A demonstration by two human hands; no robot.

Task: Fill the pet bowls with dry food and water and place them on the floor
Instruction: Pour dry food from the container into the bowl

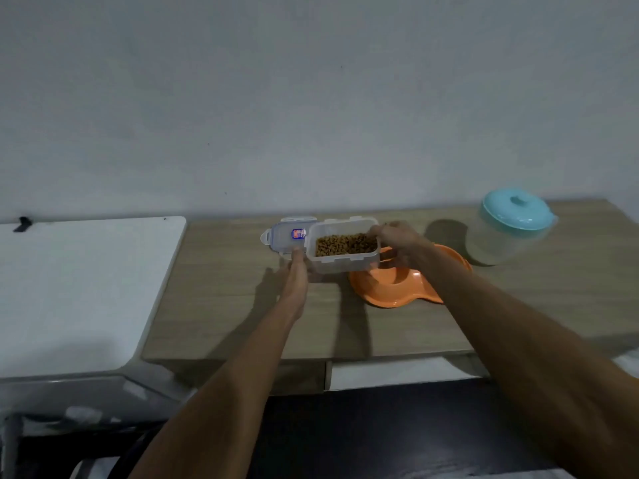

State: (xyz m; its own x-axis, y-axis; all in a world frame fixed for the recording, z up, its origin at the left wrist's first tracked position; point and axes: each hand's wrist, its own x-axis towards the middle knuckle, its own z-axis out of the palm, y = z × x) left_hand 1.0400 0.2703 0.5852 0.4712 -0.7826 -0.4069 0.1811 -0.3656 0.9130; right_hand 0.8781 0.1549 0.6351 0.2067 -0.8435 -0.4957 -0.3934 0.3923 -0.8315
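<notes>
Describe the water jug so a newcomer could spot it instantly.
Start at the wooden table against the wall and follow it to its far right end. The jug stands there, right of the orange pet bowl. It is the only tall translucent vessel, capped by a round turquoise lid with a knob.

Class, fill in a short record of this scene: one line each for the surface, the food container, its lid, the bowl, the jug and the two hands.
surface: wooden table
food container: clear, open, holds kibble
lid: off, behind the container
bowl: orange, on the table
jug: teal-lidded, far right
left hand: grips the container
right hand: grips the container
</notes>
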